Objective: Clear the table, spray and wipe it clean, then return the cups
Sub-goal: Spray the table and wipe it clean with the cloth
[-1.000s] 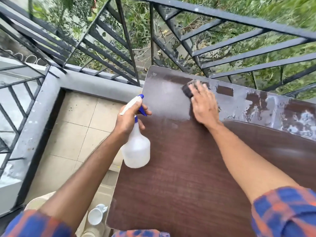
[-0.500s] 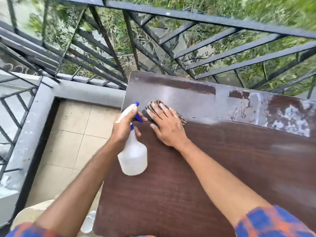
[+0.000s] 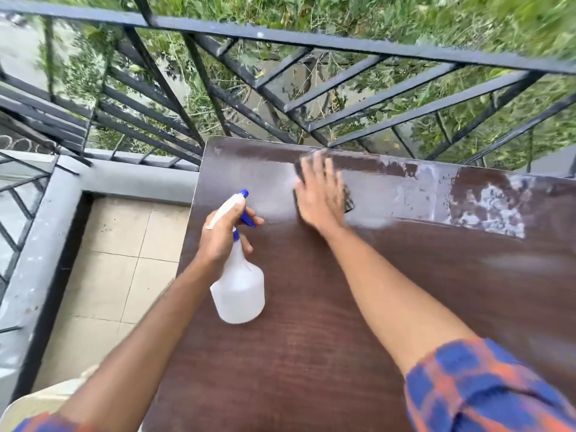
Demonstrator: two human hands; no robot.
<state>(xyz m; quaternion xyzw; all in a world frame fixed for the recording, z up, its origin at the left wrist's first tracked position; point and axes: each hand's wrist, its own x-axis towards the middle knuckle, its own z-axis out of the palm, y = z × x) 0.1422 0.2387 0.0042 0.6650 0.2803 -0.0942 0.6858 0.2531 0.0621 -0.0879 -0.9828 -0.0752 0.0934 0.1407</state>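
Observation:
A dark brown wooden table (image 3: 327,353) fills the lower right of the head view. My left hand (image 3: 223,235) grips the neck of a white spray bottle (image 3: 238,291) with a blue trigger, held over the table's left side. My right hand (image 3: 319,191) lies flat near the far edge, pressing a dark cloth (image 3: 348,204) that mostly hides beneath the palm. A wet, whitish film (image 3: 486,207) covers the far right strip of the tabletop. No cups show in this frame.
A black metal railing (image 3: 311,98) runs just behind the table, with greenery beyond. A grey ledge (image 3: 124,179) and beige floor tiles (image 3: 115,275) lie to the left. A pale rounded object (image 3: 37,403) sits at the lower left corner.
My right hand has slid the cloth from the table's near-left area back toward the far edge and rightward. The left hand keeps holding the bottle in about the same place.

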